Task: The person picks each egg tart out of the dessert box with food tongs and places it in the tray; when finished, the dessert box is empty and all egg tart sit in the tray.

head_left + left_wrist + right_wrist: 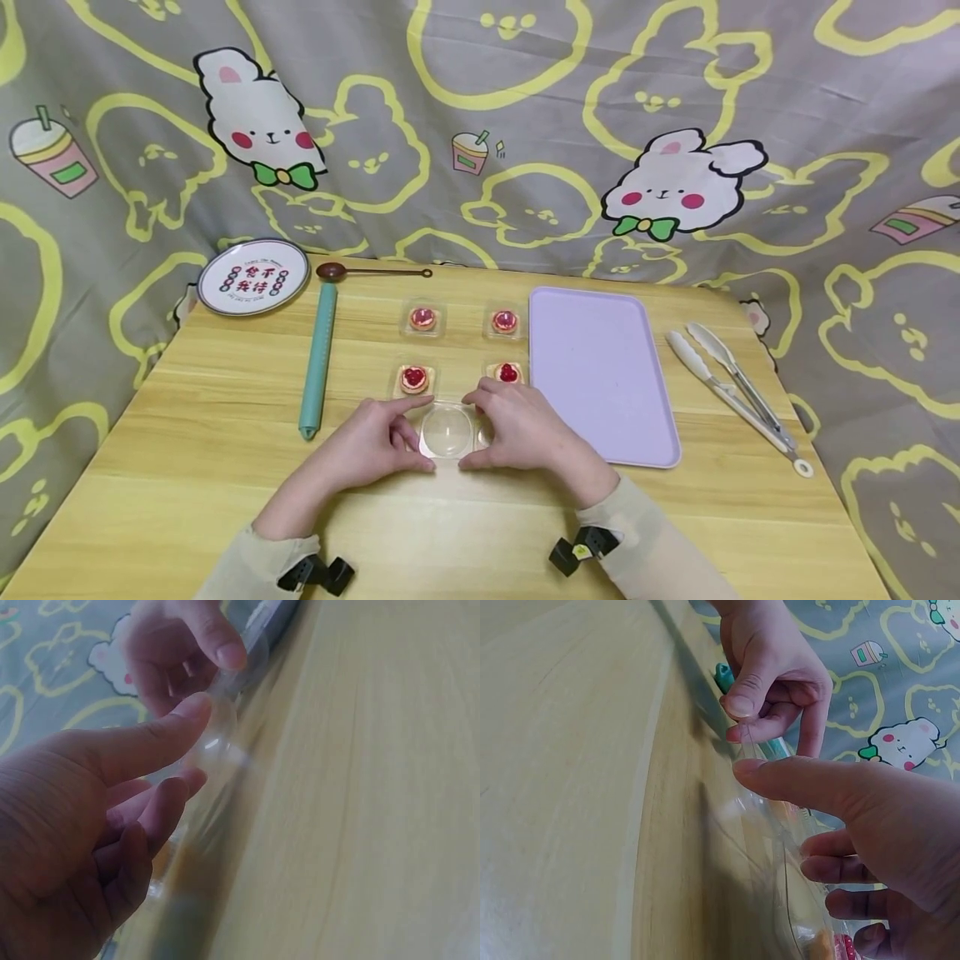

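A clear plastic box (447,431) with a round domed middle is held between both hands, just above or on the front of the table; the height is hard to tell. At its left edge my left hand (372,439) pinches the plastic between thumb and fingers, which the right wrist view also shows. From the other side my right hand (519,425) grips it, thumb at the near edge, fingers at the far edge, covering part of the plastic. Just beyond the hands sit small tarts with red topping: a front left tart (414,379) and a front right tart (509,372), the latter partly hidden.
Farther back are two more tarts in clear boxes, a left one (422,318) and a right one (505,321). A teal rolling pin (318,362), white plate (253,277) and brown spoon (332,271) lie left. Rightward are a lilac tray (600,375) and tongs (738,400).
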### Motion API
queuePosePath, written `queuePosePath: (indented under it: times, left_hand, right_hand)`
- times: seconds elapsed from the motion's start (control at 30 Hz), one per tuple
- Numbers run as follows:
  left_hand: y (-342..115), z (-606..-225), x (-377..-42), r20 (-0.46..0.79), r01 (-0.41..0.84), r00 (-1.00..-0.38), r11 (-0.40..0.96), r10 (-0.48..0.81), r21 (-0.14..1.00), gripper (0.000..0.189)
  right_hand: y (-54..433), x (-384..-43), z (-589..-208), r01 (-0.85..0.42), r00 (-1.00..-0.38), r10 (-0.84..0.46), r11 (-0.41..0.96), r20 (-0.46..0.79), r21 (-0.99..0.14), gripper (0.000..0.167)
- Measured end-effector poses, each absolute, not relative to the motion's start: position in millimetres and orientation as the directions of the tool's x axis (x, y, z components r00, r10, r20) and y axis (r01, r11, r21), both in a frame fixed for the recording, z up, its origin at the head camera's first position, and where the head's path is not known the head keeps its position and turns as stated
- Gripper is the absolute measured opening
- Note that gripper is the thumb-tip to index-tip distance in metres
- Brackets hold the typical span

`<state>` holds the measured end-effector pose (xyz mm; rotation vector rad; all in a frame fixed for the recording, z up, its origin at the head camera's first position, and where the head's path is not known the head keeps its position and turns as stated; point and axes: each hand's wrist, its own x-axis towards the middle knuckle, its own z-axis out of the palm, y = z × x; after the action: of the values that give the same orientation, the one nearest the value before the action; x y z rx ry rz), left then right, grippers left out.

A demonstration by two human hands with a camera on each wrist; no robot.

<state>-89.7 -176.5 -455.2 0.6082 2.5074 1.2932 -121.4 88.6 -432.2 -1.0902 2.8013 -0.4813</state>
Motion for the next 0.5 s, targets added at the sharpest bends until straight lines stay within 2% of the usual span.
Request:
queuePosePath:
  times: [0.5]
  left_hand:
    - [-174.3, -454.4, -88.5, -0.036, 0.254, -0.863, 0.495, 0.504, 0.831, 0.087]
  right_hand:
    - [96.0, -119.3, -430.6, -0.652, -0.724, -0.689, 0.677, 0.016, -0.343, 0.082]
